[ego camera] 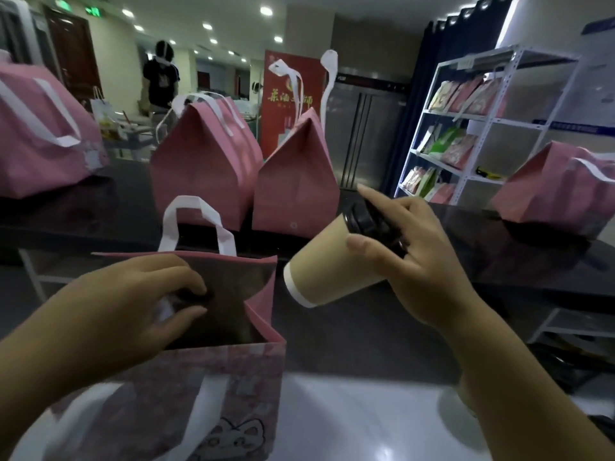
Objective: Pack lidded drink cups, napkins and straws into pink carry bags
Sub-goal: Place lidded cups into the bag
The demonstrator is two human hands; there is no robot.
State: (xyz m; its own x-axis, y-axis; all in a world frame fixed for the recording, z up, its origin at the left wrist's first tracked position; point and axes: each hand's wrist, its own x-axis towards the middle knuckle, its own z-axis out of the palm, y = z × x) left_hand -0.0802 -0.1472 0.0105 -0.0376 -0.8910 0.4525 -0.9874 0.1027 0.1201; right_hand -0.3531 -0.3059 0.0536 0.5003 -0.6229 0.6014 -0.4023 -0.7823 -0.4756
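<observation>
Now the right hand (422, 261) has a tan paper cup (332, 271) in the air just right of the open pink bag (253, 387). The cup is tipped hard over, base pointing down-left toward the bag mouth. The fingers (376, 197) are wrapped over its black lid (369, 221) and the thumb presses the wall just under the rim.

Down in the bag, the left hand (133, 301) is curled round a dark lid (193, 296), thumb and fingers clasping it. It looks like another cup already inside, though that part is too blurred to be sure.

As for handling, I'd call that paper wall stiff enough but crushable. A squeeze at mid-body could dent it or pop the lid, so holding near the rim is the sensible place. Whether it is full I can't tell. If it is, that tilt is risky, and it wants to be upright before it goes down. The bag's soft sides sag, so the mouth needs holding open.

Behind, on the dark bench (499, 261), two closed pink bags (203, 168) stand side by side, seemingly packed.
</observation>
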